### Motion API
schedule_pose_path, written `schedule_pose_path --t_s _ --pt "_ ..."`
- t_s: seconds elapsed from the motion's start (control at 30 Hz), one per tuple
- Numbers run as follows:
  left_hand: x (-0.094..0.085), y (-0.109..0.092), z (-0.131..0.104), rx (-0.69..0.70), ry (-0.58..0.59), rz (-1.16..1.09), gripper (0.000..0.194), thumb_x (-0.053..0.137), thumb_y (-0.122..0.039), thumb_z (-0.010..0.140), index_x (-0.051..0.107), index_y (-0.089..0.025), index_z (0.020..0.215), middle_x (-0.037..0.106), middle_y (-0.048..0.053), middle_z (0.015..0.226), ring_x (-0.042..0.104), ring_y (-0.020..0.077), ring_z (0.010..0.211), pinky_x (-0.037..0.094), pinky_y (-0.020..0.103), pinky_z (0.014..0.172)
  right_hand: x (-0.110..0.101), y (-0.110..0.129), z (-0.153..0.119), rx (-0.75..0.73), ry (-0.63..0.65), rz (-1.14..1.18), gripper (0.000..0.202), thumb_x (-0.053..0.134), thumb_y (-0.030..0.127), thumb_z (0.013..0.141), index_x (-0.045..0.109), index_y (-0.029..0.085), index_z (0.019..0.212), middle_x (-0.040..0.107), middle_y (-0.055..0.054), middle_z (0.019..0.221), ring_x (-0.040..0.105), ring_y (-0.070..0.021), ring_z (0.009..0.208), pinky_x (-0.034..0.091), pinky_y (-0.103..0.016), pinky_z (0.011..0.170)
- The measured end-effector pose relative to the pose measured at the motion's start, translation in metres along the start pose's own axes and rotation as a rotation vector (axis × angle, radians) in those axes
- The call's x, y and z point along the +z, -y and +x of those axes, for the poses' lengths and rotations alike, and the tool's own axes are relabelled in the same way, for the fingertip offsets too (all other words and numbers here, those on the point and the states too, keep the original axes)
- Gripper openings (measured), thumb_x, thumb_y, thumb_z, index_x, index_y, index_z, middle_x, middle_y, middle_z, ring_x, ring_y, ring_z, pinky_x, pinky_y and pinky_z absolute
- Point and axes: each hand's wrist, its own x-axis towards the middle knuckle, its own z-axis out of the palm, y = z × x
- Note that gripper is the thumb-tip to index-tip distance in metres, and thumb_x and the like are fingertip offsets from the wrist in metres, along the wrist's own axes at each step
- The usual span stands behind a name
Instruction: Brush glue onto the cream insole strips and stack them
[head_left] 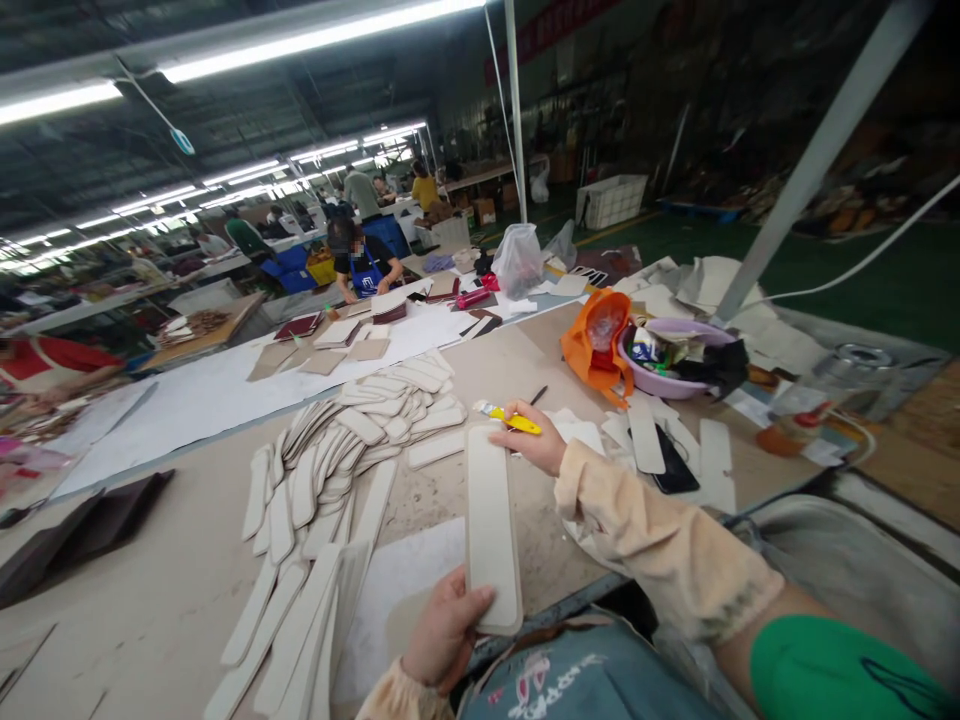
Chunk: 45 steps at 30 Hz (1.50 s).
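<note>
My left hand (442,628) grips the lower left edge of a long pale strip (492,530) with rounded corners, its thumb on top. At the strip's far end is my right hand (534,440), closed round a small yellow-handled brush (510,418); a fingertip is at the strip's upper right corner. The brush's bristles point left, just beyond the strip's top edge. To the left, many similar strips (360,425) lie overlapped in a curved heap, with longer ones fanned out towards me. A white sheet (412,570) lies beside them on the table.
On the right are an orange bag (596,345), a purple basin (671,380) of odds and ends, a black phone (675,465) and a bottle of amber liquid (791,432). Dark folded pieces (82,535) lie far left. A person (364,262) in a blue apron works across the table.
</note>
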Motion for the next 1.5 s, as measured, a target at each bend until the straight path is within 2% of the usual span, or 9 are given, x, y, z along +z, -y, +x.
schedule_pose_path --t_s 0.17,0.43,0.53,0.63,0.77,0.83,1.2,1.37,1.5 --pt "0.005 0.007 0.003 0.036 0.008 0.004 0.041 0.069 -0.028 0.070 0.062 -0.009 0.105 0.069 0.014 0.091 0.065 0.0250 0.084 0.050 0.035 0.074 -0.008 0.000 -0.003 -0.034 0.020 0.008 0.040 0.073 0.035 0.062 0.041 0.021 0.082 0.041 0.011 0.056 0.037 -0.0066 0.049 0.031 -0.018 0.046" --pt "0.015 0.013 0.013 -0.010 0.009 -0.013 0.044 0.069 -0.025 0.071 0.058 -0.009 0.110 0.069 0.014 0.095 0.065 0.0243 0.087 0.052 0.034 0.076 -0.030 -0.006 -0.006 -0.024 -0.033 -0.052 0.039 0.073 0.035 0.062 0.042 0.022 0.081 0.042 0.011 0.055 0.037 -0.0064 0.047 0.030 -0.018 0.045" --pt "0.017 0.014 0.016 -0.082 -0.033 -0.053 0.047 0.063 -0.034 0.076 0.053 -0.012 0.116 0.068 0.014 0.097 0.065 0.0250 0.086 0.054 0.034 0.070 -0.039 -0.007 -0.006 -0.017 -0.046 -0.041 0.040 0.074 0.035 0.061 0.042 0.022 0.081 0.042 0.011 0.053 0.037 -0.0064 0.045 0.030 -0.018 0.044" --pt "0.019 0.016 0.018 -0.173 -0.051 -0.111 0.051 0.050 -0.047 0.082 0.050 -0.012 0.120 0.066 0.016 0.100 0.066 0.0261 0.086 0.056 0.033 0.064 -0.046 -0.009 -0.005 -0.016 -0.057 -0.018 0.040 0.074 0.035 0.061 0.042 0.022 0.080 0.042 0.010 0.054 0.037 -0.0065 0.046 0.031 -0.018 0.045" --pt "0.022 0.021 0.018 -0.148 -0.037 -0.023 0.044 0.058 -0.033 0.080 0.050 -0.011 0.117 0.066 0.014 0.100 0.066 0.0227 0.083 0.056 0.027 0.062 -0.052 -0.012 -0.005 -0.002 -0.063 0.008 0.040 0.074 0.035 0.060 0.042 0.022 0.080 0.041 0.011 0.054 0.036 -0.0065 0.046 0.031 -0.018 0.044" --pt "0.024 0.025 0.018 -0.125 -0.048 0.038 0.042 0.061 -0.028 0.078 0.051 -0.011 0.115 0.066 0.013 0.101 0.066 0.0207 0.081 0.056 0.024 0.061 -0.054 -0.014 -0.006 -0.005 -0.062 -0.005 0.039 0.073 0.036 0.061 0.042 0.022 0.081 0.041 0.011 0.053 0.036 -0.0067 0.046 0.031 -0.018 0.043" --pt "0.020 0.032 0.012 -0.089 -0.143 0.083 0.032 0.059 -0.030 0.080 0.056 -0.018 0.109 0.068 0.006 0.098 0.066 0.0175 0.078 0.055 0.024 0.062 -0.053 -0.013 -0.009 -0.016 -0.049 -0.078 0.037 0.071 0.037 0.063 0.042 0.022 0.080 0.042 0.010 0.055 0.038 -0.0077 0.047 0.033 -0.020 0.045" --pt "0.017 0.035 0.011 -0.088 -0.177 0.047 0.035 0.061 -0.032 0.078 0.056 -0.016 0.109 0.068 0.009 0.095 0.066 0.0180 0.074 0.055 0.025 0.060 -0.051 -0.017 -0.011 -0.050 -0.055 -0.113 0.035 0.070 0.038 0.065 0.043 0.022 0.081 0.043 0.009 0.057 0.040 -0.0084 0.048 0.034 -0.020 0.046" --pt "0.017 0.034 0.007 -0.065 -0.191 -0.007 0.041 0.061 -0.036 0.077 0.056 -0.011 0.109 0.068 0.014 0.094 0.067 0.0237 0.077 0.056 0.030 0.060 -0.048 -0.018 -0.012 -0.051 -0.069 -0.105 0.036 0.071 0.037 0.063 0.043 0.022 0.080 0.044 0.009 0.057 0.040 -0.0082 0.048 0.035 -0.020 0.046"
